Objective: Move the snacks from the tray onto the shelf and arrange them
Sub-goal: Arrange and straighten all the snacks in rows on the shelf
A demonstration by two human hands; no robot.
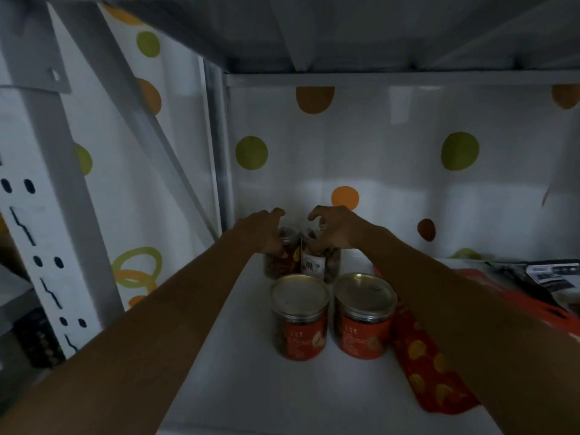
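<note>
At the far left stands the white slotted upright of the rack, and both bare arms reach past it, deep onto the white shelf board.

The left hand curls over the lid of the rear left jar, thumb down its side and forefinger cocked up clear of it. Touching that jar stands the rear right jar, and the right hand claws over its top the same way, though its palm hides most of the contact. Both jars are upright near the spotted back wall.

Nearer the shelf's front edge, the front left jar and front right jar stand as a neat pair, just apart. A red packet lies flat beside them under the right forearm, and a dark packet lies further right. I can't see the tray from here.

This looks like squaring up the back row. I would slide the two jars rather than lift them, keep them upright and touching, line them behind the front pair, then draw the wrists out high so the forearms don't knock the front lids.
</note>
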